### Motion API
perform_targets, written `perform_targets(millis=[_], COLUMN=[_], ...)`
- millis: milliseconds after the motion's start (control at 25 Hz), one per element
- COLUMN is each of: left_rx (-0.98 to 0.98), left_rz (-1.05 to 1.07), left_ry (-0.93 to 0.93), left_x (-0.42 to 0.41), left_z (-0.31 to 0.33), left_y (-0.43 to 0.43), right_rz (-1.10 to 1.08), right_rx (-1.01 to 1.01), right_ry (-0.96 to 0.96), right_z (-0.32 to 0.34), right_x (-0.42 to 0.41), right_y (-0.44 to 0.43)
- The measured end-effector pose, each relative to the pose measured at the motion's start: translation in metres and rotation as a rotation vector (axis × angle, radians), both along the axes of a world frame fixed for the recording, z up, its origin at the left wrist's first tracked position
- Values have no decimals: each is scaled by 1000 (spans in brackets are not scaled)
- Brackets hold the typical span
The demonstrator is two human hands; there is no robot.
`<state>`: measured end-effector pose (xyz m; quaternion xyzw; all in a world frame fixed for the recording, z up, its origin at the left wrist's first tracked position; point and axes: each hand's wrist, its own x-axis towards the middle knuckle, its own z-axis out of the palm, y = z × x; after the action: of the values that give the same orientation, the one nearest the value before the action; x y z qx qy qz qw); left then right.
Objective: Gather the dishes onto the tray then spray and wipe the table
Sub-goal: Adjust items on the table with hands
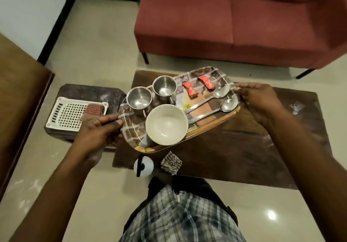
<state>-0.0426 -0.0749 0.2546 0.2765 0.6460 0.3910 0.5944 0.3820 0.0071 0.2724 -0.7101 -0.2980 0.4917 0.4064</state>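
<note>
A patterned tray [131, 138] hangs tilted above the dark wooden table [244, 148], gripped at both short ends. My left hand [97, 131] holds its near-left rim and my right hand [259, 99] holds its far-right rim. On the tray stand two steel cups [139, 99] [164, 88], a white bowl [166, 125], two steel spoons [221, 91] [228, 105] and two red sachets [189, 88] [206, 81]. A white spray bottle [143, 166] and a crumpled checked cloth [171, 163] sit at the table's near-left edge.
A low side table [90, 91] on the left carries a white slotted basket [67, 116] with a folded reddish cloth [93, 111]. A red sofa [234, 20] stands behind the table. Wooden furniture [16, 95] lies at the far left. My checked shorts [178, 217] show below.
</note>
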Motion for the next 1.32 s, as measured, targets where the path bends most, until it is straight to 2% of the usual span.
perform_targets(millis=[320, 520, 880, 1320], left_rx=[64, 55, -6, -210], left_rz=[-95, -91, -150, -166], left_ry=[24, 34, 97, 207], left_x=[77, 167, 292, 366], left_z=[56, 47, -28, -173], left_y=[17, 34, 67, 129], right_rz=[-39, -75, -182, -305], right_rx=[-9, -1, -127, -325], right_ry=[242, 247, 190, 121], right_z=[26, 17, -61, -207], right_x=[96, 183, 295, 324], right_y=[-98, -121, -107, -72])
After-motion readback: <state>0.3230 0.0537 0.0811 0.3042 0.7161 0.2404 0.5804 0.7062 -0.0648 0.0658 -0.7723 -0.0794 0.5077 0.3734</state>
